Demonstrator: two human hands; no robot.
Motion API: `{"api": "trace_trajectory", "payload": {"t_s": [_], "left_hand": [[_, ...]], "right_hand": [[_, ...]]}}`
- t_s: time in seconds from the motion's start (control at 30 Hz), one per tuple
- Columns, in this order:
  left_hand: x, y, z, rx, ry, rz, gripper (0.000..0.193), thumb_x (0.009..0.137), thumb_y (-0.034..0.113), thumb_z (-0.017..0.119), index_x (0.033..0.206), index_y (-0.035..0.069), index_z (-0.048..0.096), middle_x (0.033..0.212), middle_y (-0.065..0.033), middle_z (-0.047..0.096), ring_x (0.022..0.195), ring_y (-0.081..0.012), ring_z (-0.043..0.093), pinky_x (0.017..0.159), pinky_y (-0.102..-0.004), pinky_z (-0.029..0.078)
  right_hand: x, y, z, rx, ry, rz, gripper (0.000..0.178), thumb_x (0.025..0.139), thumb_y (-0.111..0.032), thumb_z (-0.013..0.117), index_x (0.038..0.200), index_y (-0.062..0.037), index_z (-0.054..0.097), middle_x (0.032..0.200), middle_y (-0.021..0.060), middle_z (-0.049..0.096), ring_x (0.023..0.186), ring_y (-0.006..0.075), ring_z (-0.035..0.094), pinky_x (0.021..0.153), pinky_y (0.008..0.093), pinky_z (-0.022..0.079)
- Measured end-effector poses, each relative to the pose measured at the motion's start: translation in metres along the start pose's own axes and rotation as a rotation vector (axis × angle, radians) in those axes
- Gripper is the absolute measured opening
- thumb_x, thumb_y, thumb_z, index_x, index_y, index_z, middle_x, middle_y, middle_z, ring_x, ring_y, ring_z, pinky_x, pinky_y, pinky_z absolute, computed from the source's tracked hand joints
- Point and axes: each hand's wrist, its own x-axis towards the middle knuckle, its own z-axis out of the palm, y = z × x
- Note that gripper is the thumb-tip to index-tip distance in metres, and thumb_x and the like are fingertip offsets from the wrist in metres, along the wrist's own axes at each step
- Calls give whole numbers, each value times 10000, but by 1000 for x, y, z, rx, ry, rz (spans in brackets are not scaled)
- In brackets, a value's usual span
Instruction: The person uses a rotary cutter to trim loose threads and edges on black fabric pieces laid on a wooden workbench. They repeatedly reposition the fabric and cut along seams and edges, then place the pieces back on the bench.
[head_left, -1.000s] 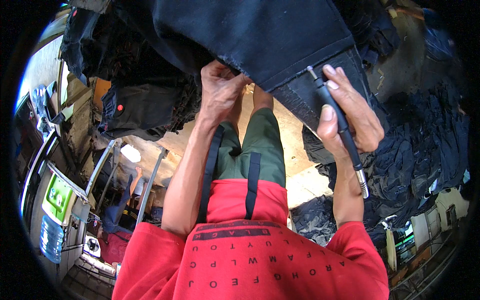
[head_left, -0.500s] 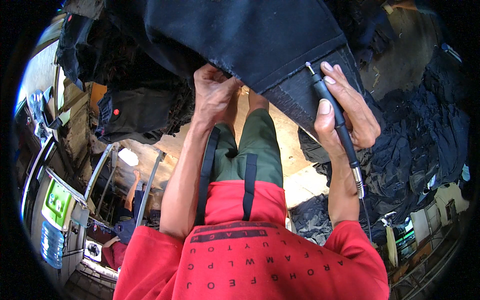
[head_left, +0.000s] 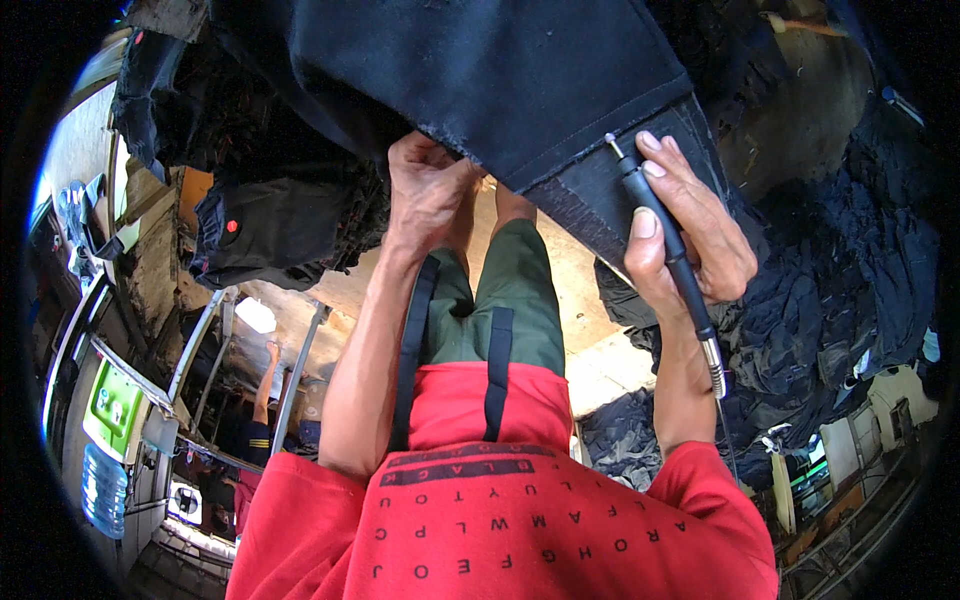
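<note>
Dark denim cloth (head_left: 490, 80), seemingly part of a garment, spreads in front of me with a stitched hem band at its right end. My left hand (head_left: 430, 190) is closed on its near edge, fingers curled in and fingertips hidden. In my right hand (head_left: 705, 225), thumb and fingers grip a slim black rotary handpiece (head_left: 686, 280) like a pen. A small pale tip on a thin metal shank points at the cloth beside the hem stitching. It looks very close to the cloth; contact is unclear. A thin cord trails from the handpiece's spring-sleeved rear.
A folded stack of dark garments (head_left: 275, 220) lies left of my left arm. Large heaps of dark clothing (head_left: 800, 290) fill the right side. Farther off at lower left are metal rails (head_left: 298, 380), a green tray (head_left: 115, 408), a water bottle (head_left: 103, 490) and another person's arm (head_left: 266, 385).
My right hand and the handpiece have shifted slightly left and down along the hem band. My left hand keeps its hold. The other person at lower left has moved.
</note>
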Motion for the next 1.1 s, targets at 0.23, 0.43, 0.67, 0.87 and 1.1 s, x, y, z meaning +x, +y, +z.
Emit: {"api": "trace_trajectory", "payload": {"t_s": [0.23,0.43,0.67,0.87,1.1], "left_hand": [[-1,4,1,41,17,-20,242,902,-45,858,1128,-66,774,1138,-119,821,1034,-167,770,938,-312,617],[0,2,4,6,36,25,202,903,-62,837,1094,-60,773,1096,-100,824,989,-145,765,892,-296,608],[-3,7,5,134,65,-6,141,927,5,838,1044,-50,784,1072,-70,824,959,-107,742,851,-280,575],[-13,25,9,183,14,-196,212,1011,86,769,1160,-64,765,1081,-49,800,992,-112,714,892,-288,556],[-77,134,-14,367,245,20,631,995,141,826,1545,33,536,1429,-162,668,1135,-208,687,1051,-362,560]], "right_hand": [[2,1,4,-35,123,41,324,818,21,708,1119,114,784,1104,284,809,1114,410,805,1057,539,620],[4,0,0,-48,107,82,323,834,17,715,1135,115,777,1139,285,806,1142,404,796,1090,529,602],[4,5,2,-74,165,122,303,873,-16,715,1149,94,770,1176,278,804,1158,396,792,1105,520,591],[6,9,4,-15,363,255,335,1045,-145,665,1274,93,718,1234,272,785,1177,372,777,1097,481,592],[39,6,-26,653,582,518,490,1183,-373,541,1316,85,652,1037,162,772,1138,346,775,1106,452,590]]}}
